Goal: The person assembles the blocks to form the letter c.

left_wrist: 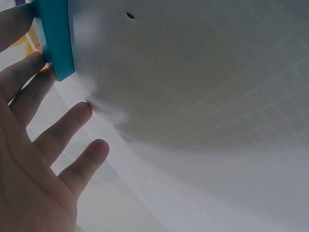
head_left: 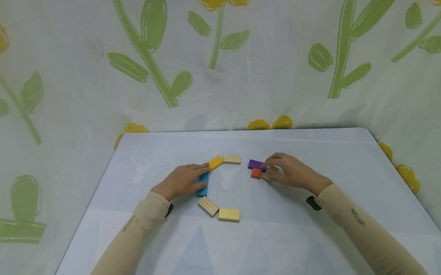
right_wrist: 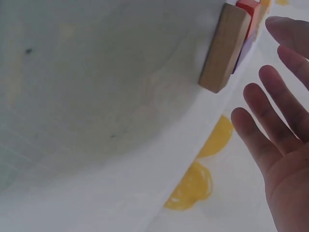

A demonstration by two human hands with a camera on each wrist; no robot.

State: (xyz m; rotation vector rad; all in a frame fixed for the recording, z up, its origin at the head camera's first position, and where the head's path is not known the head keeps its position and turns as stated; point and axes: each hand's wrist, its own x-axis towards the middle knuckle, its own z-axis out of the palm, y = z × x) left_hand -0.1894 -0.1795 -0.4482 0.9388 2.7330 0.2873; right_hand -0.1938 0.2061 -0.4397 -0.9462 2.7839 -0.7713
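Note:
My left hand (head_left: 183, 180) lies over the left side of a curve of small blocks. Its thumb and forefinger touch the blue block (left_wrist: 55, 41), with the fingers mostly straight and the last two spread off it. Just past the fingertips is an orange-yellow block (head_left: 216, 163). On the right, my right hand (head_left: 290, 171) hovers round a plain wooden block (right_wrist: 224, 48), its fingers extended and slightly bent. Beside that block are a purple block (head_left: 255, 164) and a red block (head_left: 256, 173); in the head view the fingertips overlap the purple one's right end.
A pale wooden block (head_left: 232, 159) continues the curve at the back. Nearer me are a ridged wooden block (head_left: 208, 206) and a light yellow block (head_left: 228, 215). The white table (head_left: 310, 242) ends at a flower-printed curtain (head_left: 269, 64) behind it.

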